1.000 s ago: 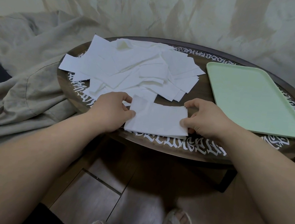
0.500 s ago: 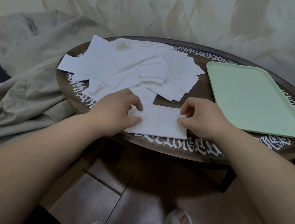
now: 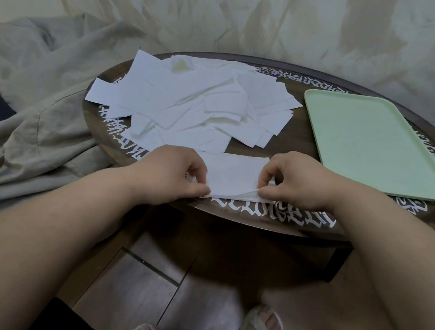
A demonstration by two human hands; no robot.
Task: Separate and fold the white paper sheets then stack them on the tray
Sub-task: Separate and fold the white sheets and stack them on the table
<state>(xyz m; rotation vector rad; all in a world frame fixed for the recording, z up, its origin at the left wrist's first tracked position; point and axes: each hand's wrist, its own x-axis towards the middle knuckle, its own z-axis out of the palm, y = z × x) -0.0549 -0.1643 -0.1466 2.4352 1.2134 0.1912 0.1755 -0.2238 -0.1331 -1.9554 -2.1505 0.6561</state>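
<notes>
Dark oval table (image 3: 272, 223) with white lettering on rim, floor below. We note left hand (image 3: 173, 175) and right hand (image 3: 294, 184) pinching near edge of 1 white sheet (image 3: 233, 175). Beyond: loose sheet pile (image 3: 191, 102); green tray (image 3: 376, 142) at right, apart from sheets.

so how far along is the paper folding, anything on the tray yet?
Done: nothing stacked; the green tray holds no paper. In hand: the left hand and right hand pinch the ends of one sheet at the near table edge, mid-fold. Left: the whole loose pile behind it.
</notes>
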